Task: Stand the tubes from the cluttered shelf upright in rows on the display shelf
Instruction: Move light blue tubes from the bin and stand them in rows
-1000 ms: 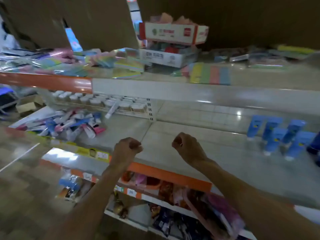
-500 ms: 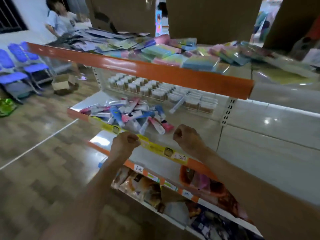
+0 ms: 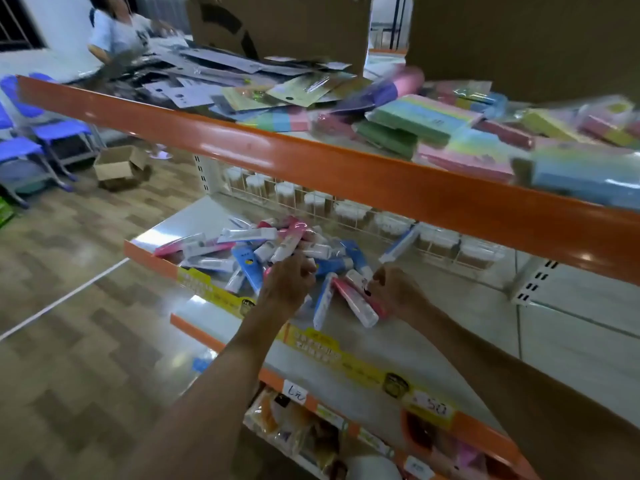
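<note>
At the centre of the frame the tubes (image 3: pixel 249 252) lie heaped on the shelf (image 3: pixel 149 252), so both hands reach in to gather some: the left hand (image 3: pixel 287 284) curls its fingers round a pink tube (image 3: pixel 291 239), and the right hand (image 3: pixel 398 289) seems to pinch a red-white tube (image 3: pixel 353 299).

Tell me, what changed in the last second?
Both hands, fists empty before, went forward into the tube pile. The left hand now grips a pink-white tube; the right hand is at a pink tube, grip unclear. The pile stays jumbled, lying flat.
</note>
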Action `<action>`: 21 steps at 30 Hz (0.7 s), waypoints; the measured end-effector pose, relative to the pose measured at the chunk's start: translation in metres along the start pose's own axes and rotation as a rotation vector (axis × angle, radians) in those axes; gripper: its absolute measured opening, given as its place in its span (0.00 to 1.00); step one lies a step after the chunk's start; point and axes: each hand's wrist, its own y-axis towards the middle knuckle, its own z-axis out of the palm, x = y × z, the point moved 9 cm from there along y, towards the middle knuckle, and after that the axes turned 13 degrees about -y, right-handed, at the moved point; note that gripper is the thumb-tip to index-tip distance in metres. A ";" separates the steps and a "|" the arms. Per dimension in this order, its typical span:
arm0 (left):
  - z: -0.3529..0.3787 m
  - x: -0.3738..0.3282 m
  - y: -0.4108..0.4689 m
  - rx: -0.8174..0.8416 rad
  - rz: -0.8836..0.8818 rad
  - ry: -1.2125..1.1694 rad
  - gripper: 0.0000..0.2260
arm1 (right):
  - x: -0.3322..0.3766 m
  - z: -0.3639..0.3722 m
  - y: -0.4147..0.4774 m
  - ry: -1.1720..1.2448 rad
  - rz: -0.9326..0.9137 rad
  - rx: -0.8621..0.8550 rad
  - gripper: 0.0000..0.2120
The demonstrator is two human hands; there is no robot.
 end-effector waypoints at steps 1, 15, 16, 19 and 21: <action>0.006 -0.002 0.009 0.015 0.033 0.008 0.07 | -0.001 0.005 0.013 0.002 0.020 0.010 0.11; 0.067 0.015 0.085 0.158 0.266 0.380 0.13 | 0.013 0.048 0.093 -0.134 0.076 0.000 0.13; 0.069 0.015 0.086 0.162 0.277 0.455 0.16 | 0.014 0.049 0.097 -0.158 0.090 0.003 0.13; 0.078 0.018 0.091 0.186 0.312 0.603 0.19 | 0.010 0.058 0.113 -0.191 0.133 0.008 0.13; 0.081 0.018 0.096 0.185 0.296 0.688 0.20 | 0.006 0.059 0.120 -0.107 0.177 0.009 0.13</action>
